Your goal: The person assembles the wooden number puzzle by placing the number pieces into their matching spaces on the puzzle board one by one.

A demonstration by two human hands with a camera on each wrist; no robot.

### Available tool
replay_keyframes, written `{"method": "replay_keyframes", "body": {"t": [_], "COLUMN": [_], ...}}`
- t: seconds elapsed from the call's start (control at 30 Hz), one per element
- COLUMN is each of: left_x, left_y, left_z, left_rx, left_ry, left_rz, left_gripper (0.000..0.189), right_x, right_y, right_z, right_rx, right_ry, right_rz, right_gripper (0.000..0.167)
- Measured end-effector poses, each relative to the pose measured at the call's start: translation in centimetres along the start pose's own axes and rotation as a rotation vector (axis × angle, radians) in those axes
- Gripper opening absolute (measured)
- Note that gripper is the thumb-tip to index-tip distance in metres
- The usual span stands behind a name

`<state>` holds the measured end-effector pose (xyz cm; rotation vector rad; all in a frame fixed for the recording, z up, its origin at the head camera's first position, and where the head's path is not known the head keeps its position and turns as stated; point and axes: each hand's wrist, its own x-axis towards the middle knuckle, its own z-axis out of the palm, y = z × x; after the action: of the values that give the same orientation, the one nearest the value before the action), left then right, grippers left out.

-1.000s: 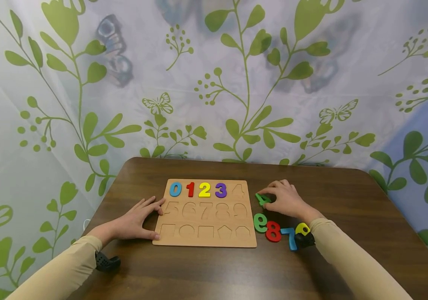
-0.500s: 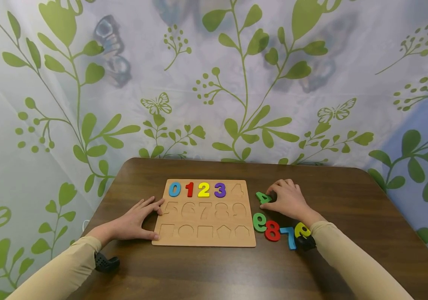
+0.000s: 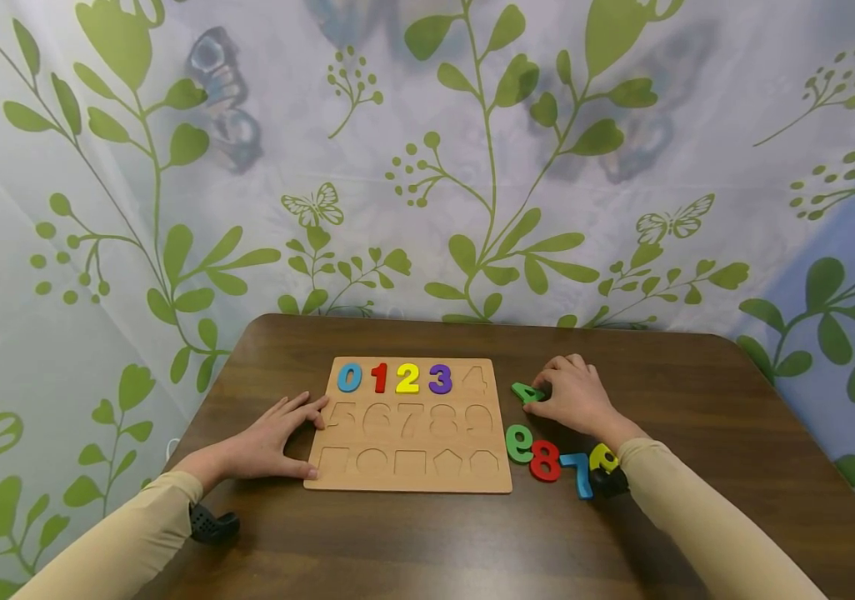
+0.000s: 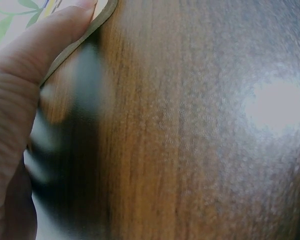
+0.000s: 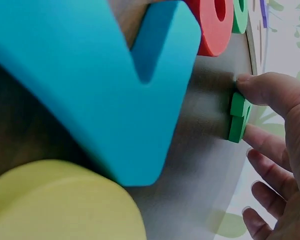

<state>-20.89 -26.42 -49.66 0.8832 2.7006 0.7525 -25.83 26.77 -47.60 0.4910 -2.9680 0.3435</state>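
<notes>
In the head view my left hand [image 3: 270,442] rests at the left edge of a wooden number puzzle board [image 3: 412,477], fingers spread along it. Its thumb [image 4: 70,22] touches the board's near corner in the left wrist view. Right of the board, my right hand [image 3: 577,396] pinches a green number 4 [image 3: 526,392] between thumb and index finger, close over the table. The right wrist view shows this piece [image 5: 237,117] edge-on, the other fingers held loosely apart. Blue 0 [image 3: 349,377], red 1 [image 3: 379,377], yellow 2 [image 3: 408,378] and purple 3 [image 3: 440,379] sit in the board's top row.
Beside the board's lower right lie a green 9- or 6-shaped piece [image 3: 519,444], a red 8 [image 3: 545,461], a blue 7 [image 3: 579,473] and a yellow piece [image 3: 603,457] partly hidden by the right wrist camera [image 3: 609,482]. A patterned curtain [image 3: 367,250] hangs behind the brown table [image 3: 412,542].
The green 4 has turned a little and shifted slightly right in the fingers of my right hand. My left hand has stayed at the board's edge.
</notes>
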Motion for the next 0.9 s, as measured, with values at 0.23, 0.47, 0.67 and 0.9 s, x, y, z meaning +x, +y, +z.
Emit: {"method": "replay_keyframes", "body": {"t": [0.23,0.47,0.67,0.9], "left_x": [-0.1,0.0,0.1,0.1], "left_y": [0.0,-0.2,-0.3,-0.4], "left_z": [0.0,0.1,0.1,0.1], "left_rx": [0.002,0.003,0.003,0.002], "left_ry": [0.002,0.007,0.006,0.009], "left_rz": [0.009,0.016,0.012,0.012], "left_gripper": [0.063,0.063,0.063,0.063], "right_x": [-0.1,-0.2,-0.2,-0.5], "right_y": [0.0,0.0,0.7,1.6], "right_z": [-0.5,-1.0,-0.8,-0.6], "right_rx": [0.004,0.069,0.115,0.129], "right_ry": [-0.007,0.007,0.004,-0.047], "right_rz": [-0.006,0.051,0.112,0.119], "right_gripper": [0.030,0.032,0.039,0.034]}}
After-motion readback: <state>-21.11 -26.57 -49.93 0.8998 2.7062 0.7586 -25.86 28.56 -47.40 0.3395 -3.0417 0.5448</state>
